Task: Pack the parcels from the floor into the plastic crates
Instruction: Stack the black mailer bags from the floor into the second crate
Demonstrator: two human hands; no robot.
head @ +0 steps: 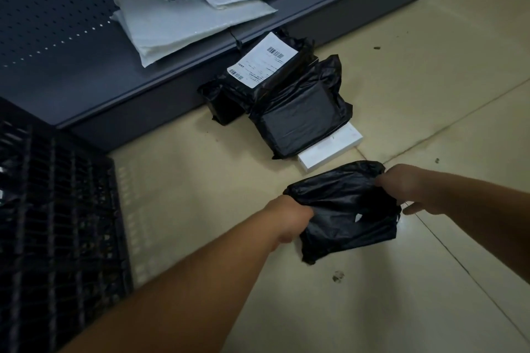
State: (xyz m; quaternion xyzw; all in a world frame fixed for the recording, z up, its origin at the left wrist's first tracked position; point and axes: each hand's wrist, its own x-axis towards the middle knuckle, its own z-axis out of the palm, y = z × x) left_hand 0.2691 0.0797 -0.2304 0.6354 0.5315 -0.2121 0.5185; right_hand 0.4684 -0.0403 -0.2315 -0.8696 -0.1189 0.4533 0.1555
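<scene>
Mostly, black parcel [344, 215] hides gripping fingers [413, 208].

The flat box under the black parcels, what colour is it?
White; the flat box shows best in the head view.

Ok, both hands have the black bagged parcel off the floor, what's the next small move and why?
Probably swing it left and lower it into the black crate. The left hand and right hand already grip opposite ends of the black parcel, held over the floor, and the crate stands just to the left.
</scene>
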